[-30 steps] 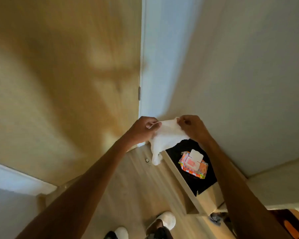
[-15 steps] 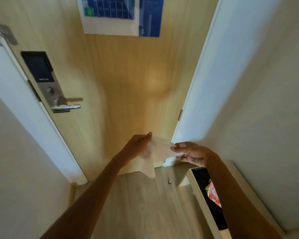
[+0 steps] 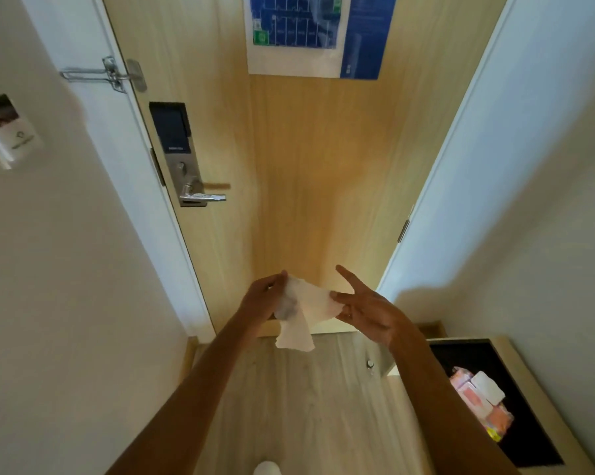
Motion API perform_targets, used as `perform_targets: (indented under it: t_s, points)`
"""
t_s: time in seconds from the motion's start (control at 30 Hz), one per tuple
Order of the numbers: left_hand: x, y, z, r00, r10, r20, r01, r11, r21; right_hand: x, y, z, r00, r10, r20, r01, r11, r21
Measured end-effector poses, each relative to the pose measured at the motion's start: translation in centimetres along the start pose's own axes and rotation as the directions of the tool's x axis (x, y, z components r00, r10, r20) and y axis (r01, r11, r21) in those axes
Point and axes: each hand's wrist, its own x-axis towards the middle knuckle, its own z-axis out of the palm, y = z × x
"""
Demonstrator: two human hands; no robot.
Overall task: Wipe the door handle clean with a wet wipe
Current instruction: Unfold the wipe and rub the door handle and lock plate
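A white wet wipe (image 3: 301,315) hangs between my two hands in front of the wooden door (image 3: 306,166). My left hand (image 3: 262,299) grips its left side with closed fingers. My right hand (image 3: 364,310) pinches its right edge with thumb and middle fingers, while the index finger points up. The silver lever door handle (image 3: 203,197) sits on a metal lock plate with a dark card reader (image 3: 171,132), well up and left of my hands and apart from them.
A swing-bar latch (image 3: 107,75) is above the lock. A card slot (image 3: 6,132) is on the left wall. A wet wipe pack (image 3: 479,402) lies on a dark-topped shelf (image 3: 477,354) at lower right. A floor door stop (image 3: 369,363) sits near the shelf.
My view has swung up and left from the shelf to the door, bringing the handle and lock into sight. The hands have spread the wipe and my right fingers have opened out.
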Motion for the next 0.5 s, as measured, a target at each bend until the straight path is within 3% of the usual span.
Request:
perform_targets:
  t_s: [0.17,0.3,0.4,0.5]
  points:
    - [-0.2,0.2,-3.1,0.998,-0.053,0.025,0.055,0.996,-0.069,2.6,-0.5,3.1,0.975,0.011,-0.221,-0.016,1.0,-0.024]
    - [0.7,0.7,-5.5,0.998,-0.053,0.035,0.055,0.996,-0.069,4.1,-1.5,5.4,0.985,0.08,-0.15,-0.091,0.993,-0.07]
    - [1.8,1.6,-8.0,0.997,-0.042,0.063,0.048,0.994,-0.097,5.9,-2.1,6.5,0.981,0.143,-0.131,-0.174,0.947,-0.27]
    - [3.7,2.3,-11.0,0.994,-0.057,0.095,0.059,0.998,-0.015,8.9,-3.0,8.0,0.98,0.058,-0.19,-0.114,0.947,-0.3]
